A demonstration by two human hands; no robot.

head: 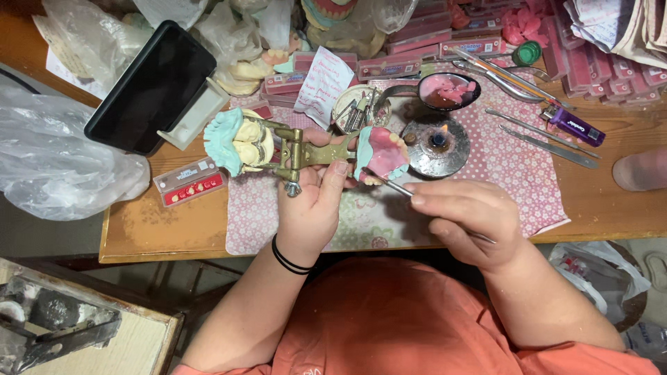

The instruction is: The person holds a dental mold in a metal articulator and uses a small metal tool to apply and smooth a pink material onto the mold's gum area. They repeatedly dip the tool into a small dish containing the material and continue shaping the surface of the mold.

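Observation:
My left hand grips a brass hinged articulator opened flat over the table. One end carries a cream plaster cast on a teal base. The other end carries a pink wax denture plate on a teal base. My right hand pinches a thin metal wax tool, whose tip touches the near edge of the pink plate. A black band circles my left wrist.
A small lit spirit burner stands just behind the pink plate. A ladle of pink wax, metal instruments, a purple lighter, a tin of tools, a tooth tray and a black tablet lie around.

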